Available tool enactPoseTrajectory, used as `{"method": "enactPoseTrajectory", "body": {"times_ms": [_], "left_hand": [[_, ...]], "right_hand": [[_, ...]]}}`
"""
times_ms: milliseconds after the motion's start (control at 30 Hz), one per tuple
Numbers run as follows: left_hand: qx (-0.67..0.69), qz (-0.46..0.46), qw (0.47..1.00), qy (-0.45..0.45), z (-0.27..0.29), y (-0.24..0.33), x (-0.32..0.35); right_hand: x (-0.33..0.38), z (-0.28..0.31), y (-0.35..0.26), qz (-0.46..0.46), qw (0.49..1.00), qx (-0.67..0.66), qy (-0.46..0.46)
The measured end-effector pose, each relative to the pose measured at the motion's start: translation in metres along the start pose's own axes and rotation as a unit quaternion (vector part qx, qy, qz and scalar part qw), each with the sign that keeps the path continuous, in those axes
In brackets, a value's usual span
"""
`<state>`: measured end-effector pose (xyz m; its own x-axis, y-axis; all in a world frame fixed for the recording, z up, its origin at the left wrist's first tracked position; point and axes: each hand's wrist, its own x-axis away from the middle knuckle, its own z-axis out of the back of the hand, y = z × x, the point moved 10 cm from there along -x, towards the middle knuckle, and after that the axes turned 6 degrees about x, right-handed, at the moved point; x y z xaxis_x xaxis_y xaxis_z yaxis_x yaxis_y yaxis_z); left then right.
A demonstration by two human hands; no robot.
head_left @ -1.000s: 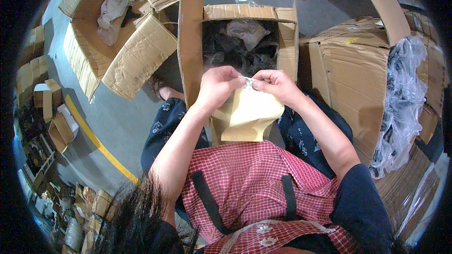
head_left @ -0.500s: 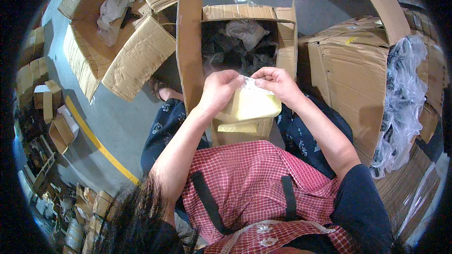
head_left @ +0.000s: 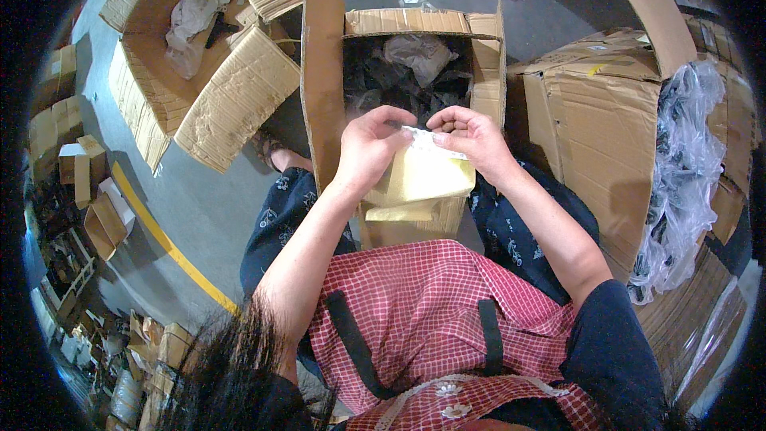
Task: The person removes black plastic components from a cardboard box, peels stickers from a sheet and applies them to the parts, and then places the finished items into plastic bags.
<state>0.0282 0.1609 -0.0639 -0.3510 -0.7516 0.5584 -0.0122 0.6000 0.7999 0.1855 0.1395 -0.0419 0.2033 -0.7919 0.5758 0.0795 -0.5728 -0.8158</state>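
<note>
A pale yellow sheet (head_left: 423,179) with a white strip (head_left: 431,142) along its far edge is held between my hands, above the near side of an open cardboard box (head_left: 323,88). My left hand (head_left: 371,148) grips the strip's left end, thumb on top and index finger raised off it. At the other end, my right hand (head_left: 475,144) holds the strip under its thumb, with the fingers curled. How the lower fingers grip is hidden. Inside the box lie dark wrapped items (head_left: 379,80) and a crumpled clear plastic bag (head_left: 419,56).
To the left stands another open carton (head_left: 235,100) with a plastic bag (head_left: 191,20) inside. A large carton (head_left: 594,120) is close on the right, beside clear-wrapped dark goods (head_left: 682,168). A yellow line (head_left: 167,239) crosses the grey floor. Small boxes (head_left: 108,219) lie farther left.
Both index fingers have lifted a little away from the white strip, while the thumbs stay on it. The sheet has barely shifted.
</note>
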Motion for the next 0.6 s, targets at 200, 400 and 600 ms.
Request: {"method": "enactPoseTrajectory", "body": {"times_ms": [200,400,600], "left_hand": [[-0.018,-0.002,1.0,-0.002,0.0,0.001,-0.001],[0.016,0.006,1.0,0.007,0.002,-0.001,-0.001],[-0.21,0.029,0.975,0.059,0.028,-0.014,-0.005]], "right_hand": [[-0.001,-0.002,0.003,0.02,1.0,0.01,-0.013],[-0.001,-0.002,-0.002,0.045,0.998,-0.032,0.01],[-0.014,0.006,0.058,-0.007,0.999,0.049,0.018]]}}
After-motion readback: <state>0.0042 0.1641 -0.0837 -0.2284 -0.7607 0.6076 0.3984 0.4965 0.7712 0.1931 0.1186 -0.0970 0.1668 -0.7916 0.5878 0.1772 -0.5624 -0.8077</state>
